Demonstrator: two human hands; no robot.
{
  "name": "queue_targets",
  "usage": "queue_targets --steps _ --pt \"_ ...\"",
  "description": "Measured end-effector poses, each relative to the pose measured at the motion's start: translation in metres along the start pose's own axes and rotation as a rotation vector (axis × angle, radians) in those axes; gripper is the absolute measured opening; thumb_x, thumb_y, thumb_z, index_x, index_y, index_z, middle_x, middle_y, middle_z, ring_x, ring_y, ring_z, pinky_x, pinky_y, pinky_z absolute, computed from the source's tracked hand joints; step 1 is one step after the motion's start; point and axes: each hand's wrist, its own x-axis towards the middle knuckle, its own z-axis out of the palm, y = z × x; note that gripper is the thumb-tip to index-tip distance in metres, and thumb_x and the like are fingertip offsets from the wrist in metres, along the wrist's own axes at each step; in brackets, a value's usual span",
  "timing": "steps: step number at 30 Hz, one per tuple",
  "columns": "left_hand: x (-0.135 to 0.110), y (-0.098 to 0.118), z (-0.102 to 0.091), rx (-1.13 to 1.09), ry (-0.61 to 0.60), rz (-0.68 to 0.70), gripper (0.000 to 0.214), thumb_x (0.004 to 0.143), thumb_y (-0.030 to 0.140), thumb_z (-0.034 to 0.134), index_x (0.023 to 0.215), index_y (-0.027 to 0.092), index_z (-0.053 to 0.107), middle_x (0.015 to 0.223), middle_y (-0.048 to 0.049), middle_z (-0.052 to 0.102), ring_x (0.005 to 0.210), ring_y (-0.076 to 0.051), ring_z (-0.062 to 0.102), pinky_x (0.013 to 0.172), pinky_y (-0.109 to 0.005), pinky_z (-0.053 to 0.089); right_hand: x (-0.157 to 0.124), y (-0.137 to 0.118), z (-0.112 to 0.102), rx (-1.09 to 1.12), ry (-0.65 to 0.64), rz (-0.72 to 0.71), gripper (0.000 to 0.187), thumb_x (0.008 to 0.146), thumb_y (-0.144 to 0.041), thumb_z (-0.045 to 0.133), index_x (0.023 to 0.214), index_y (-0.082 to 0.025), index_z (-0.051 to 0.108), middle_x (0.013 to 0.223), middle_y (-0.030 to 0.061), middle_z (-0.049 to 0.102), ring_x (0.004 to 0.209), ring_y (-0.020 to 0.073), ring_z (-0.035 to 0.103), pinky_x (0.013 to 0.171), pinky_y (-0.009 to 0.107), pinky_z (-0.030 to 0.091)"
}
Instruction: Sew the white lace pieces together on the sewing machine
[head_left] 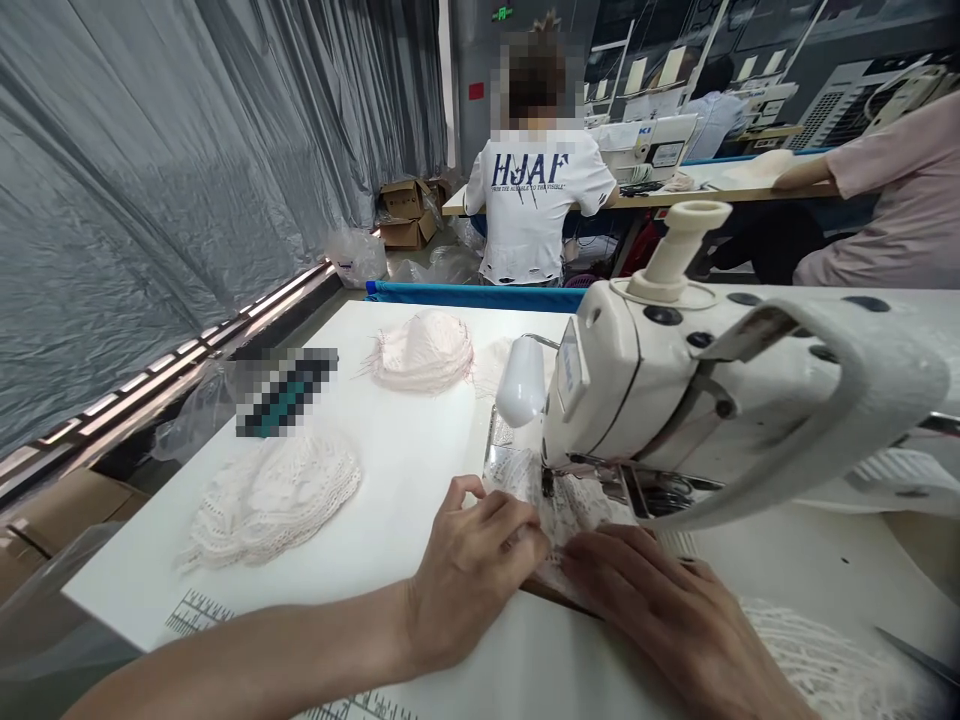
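White lace fabric (521,470) lies under the needle area of a white sewing machine (600,390). My left hand (480,560) is at the lace just left of the needle, its fingers curled and closed on the fabric edge. Palm down, my right hand (660,610) rests on the lace in front of the machine, fingers stretched out side by side. The fabric between and beneath my hands is partly hidden. A pile of white lace pieces (277,500) sits on the table to the left, and a pale pink lace-edged pile (424,350) lies farther back.
More lace (817,650) lies at the lower right beside a dark pointed metal tool (915,655). A blurred-out dark object (289,395) is at the table's left edge. Printed ruler marks (199,610) show near the front. Ahead, a person in a white shirt (536,205) sits at another table.
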Motion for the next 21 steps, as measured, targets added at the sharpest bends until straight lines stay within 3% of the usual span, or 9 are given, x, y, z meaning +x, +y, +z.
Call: queue_targets --steps 5,12,21 --pt "-0.001 -0.002 -0.003 -0.033 -0.016 0.038 0.019 0.088 0.002 0.047 0.087 0.016 0.06 0.092 0.0017 0.065 0.087 -0.009 0.058 0.078 -0.032 0.032 0.001 0.001 -0.006 -0.015 -0.043 -0.018 0.04 0.095 -0.006 0.025 0.11 -0.02 0.059 0.112 0.0063 0.067 0.084 0.0165 0.065 0.09 0.041 0.04" --pt "-0.001 -0.001 -0.002 -0.036 -0.021 0.044 0.017 0.087 0.002 0.049 0.08 0.014 0.058 0.09 0.0039 0.066 0.086 -0.007 0.059 0.078 -0.031 0.033 0.008 0.008 -0.016 -0.06 -0.111 -0.178 0.035 0.092 -0.004 0.033 0.105 -0.016 0.063 0.112 0.0081 0.067 0.083 0.0167 0.067 0.079 0.037 0.052" --pt "-0.003 -0.004 0.001 0.003 0.024 0.086 0.016 0.087 0.002 0.05 0.082 0.014 0.06 0.093 0.0021 0.068 0.085 -0.008 0.059 0.078 -0.032 0.037 0.001 0.003 -0.009 -0.086 -0.064 -0.079 0.04 0.094 -0.004 0.027 0.107 -0.017 0.063 0.113 0.0072 0.066 0.087 0.0191 0.067 0.078 0.04 0.049"
